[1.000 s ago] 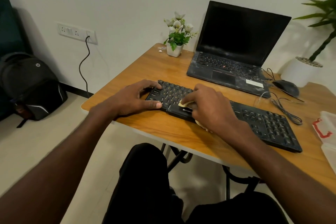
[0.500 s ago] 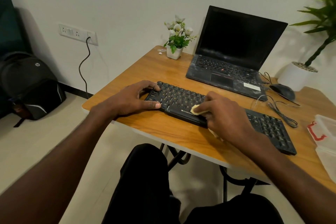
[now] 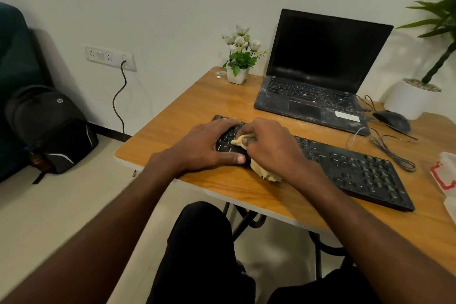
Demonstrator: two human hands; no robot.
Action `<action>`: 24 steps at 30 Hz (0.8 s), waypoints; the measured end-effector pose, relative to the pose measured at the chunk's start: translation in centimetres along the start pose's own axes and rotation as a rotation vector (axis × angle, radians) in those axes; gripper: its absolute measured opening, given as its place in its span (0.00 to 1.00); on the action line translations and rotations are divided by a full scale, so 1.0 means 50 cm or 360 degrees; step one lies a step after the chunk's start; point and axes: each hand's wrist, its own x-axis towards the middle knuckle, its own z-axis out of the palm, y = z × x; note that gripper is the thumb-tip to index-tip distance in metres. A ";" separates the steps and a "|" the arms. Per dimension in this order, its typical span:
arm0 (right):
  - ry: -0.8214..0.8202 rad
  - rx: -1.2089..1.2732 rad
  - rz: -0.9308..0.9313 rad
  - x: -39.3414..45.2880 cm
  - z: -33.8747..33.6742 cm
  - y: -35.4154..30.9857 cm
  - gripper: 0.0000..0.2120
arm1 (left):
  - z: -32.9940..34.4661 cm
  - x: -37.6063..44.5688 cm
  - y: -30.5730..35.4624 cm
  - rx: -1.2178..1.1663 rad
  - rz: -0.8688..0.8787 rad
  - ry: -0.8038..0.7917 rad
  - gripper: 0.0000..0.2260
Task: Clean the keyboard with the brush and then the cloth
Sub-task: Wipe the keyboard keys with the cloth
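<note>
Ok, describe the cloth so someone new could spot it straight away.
Start at the wooden table, then the black keyboard along its near edge. At its left end the right hand grips the cloth, the only pale yellow, crumpled thing there.

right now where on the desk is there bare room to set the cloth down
Bare wood lies left of the keyboard, between the flower pot and the table's near-left edge. A narrower strip runs between keyboard and laptop. Crowded at right: mouse, cables.
</note>
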 end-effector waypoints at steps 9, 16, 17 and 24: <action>-0.0324 -0.0487 0.0300 -0.040 -0.097 0.047 0.14 | 0.008 -0.004 -0.011 0.0007 -0.0030 0.0060 0.38; -0.0072 -0.0185 -0.0005 -0.024 -0.030 0.013 0.09 | 0.009 -0.003 -0.010 0.0010 -0.0023 0.0097 0.38; -0.0080 -0.0164 -0.0046 -0.030 -0.024 0.020 0.09 | 0.009 -0.003 -0.012 -0.0002 -0.0020 0.0102 0.38; -0.0372 -0.0204 -0.0020 -0.084 -0.102 0.110 0.10 | 0.007 0.001 -0.013 -0.0070 -0.0044 0.0069 0.39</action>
